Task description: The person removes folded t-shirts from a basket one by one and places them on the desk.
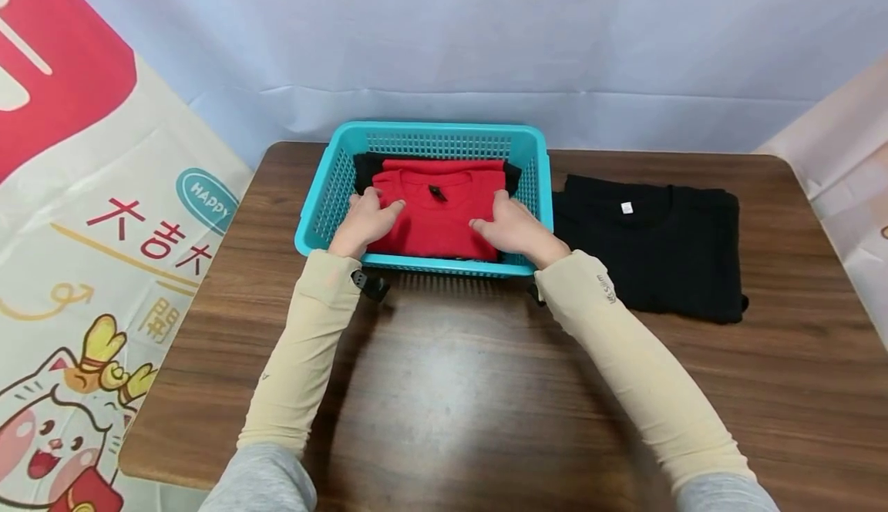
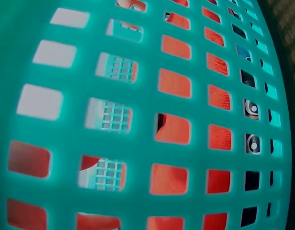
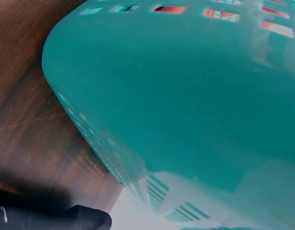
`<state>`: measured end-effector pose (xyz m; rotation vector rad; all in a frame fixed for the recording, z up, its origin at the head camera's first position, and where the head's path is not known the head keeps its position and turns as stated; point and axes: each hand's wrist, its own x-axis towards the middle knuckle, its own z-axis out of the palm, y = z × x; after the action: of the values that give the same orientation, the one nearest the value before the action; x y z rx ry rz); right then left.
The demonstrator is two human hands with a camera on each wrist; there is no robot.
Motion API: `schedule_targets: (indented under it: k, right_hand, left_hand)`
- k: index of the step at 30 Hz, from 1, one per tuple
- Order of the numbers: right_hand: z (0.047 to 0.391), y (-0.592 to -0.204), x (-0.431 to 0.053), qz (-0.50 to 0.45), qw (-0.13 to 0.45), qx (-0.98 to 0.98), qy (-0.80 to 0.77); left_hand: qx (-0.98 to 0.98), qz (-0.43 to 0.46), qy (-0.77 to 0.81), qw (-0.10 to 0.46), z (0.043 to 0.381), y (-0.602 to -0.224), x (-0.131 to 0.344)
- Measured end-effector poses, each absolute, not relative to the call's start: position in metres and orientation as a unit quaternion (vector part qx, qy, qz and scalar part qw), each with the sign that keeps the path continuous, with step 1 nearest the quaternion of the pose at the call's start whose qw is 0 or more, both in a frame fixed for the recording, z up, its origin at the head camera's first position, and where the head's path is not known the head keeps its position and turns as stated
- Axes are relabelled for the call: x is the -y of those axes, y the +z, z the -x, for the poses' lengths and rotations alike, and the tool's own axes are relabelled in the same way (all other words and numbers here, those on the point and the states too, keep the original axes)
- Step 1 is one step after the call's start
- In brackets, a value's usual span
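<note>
A folded red T-shirt with a dark neck label lies in a turquoise plastic basket, on top of other red and black folded clothing. My left hand reaches over the front rim and grips the shirt's left edge, thumb on top. On the opposite edge, my right hand holds the shirt the same way, thumb pointing inward. The fingertips of both hands are partly hidden at the shirt's sides. In the left wrist view the perforated basket wall fills the picture, red fabric showing through its holes.
A folded black T-shirt with a white label lies right of the basket on the brown wooden table. White cloth hangs behind the table, and a printed cartoon sheet is at the left.
</note>
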<state>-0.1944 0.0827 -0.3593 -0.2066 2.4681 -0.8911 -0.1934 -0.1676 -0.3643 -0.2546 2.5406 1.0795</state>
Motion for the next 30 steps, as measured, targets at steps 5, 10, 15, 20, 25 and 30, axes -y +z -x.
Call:
schedule_targets:
  k: [5,10,15,20,25,30]
  right_hand:
    - [0.1933,-0.3596,-0.0808,0.084,0.272,-0.909,-0.304]
    - [0.1919,-0.3614,-0.0784,0.08,0.291,-0.906,-0.296]
    - [0.1938,-0.3633,-0.0779,0.062,0.285,-0.9,-0.323]
    - [0.1946,-0.3662,-0.0759,0.073,0.261,-0.896,-0.351]
    - [0.1944,-0.3686,-0.0749,0.08,0.229,-0.9,-0.362]
    - [0.1944,-0.3681,-0.0757,0.071,0.187,-0.9,-0.386]
  left_hand:
    - [-0.905,0.096,0.373,0.18,0.1937,-0.3643,0.1666]
    - [-0.91,0.098,0.364,0.175,0.1936,-0.3644,0.1671]
    - [-0.904,0.094,0.376,0.179,0.1932,-0.3634,0.167]
    - [-0.9,0.098,0.383,0.184,0.1936,-0.3637,0.1686]
    - [-0.898,0.114,0.379,0.193,0.1946,-0.3641,0.1683]
    - [-0.903,0.111,0.373,0.183,0.1922,-0.3639,0.168]
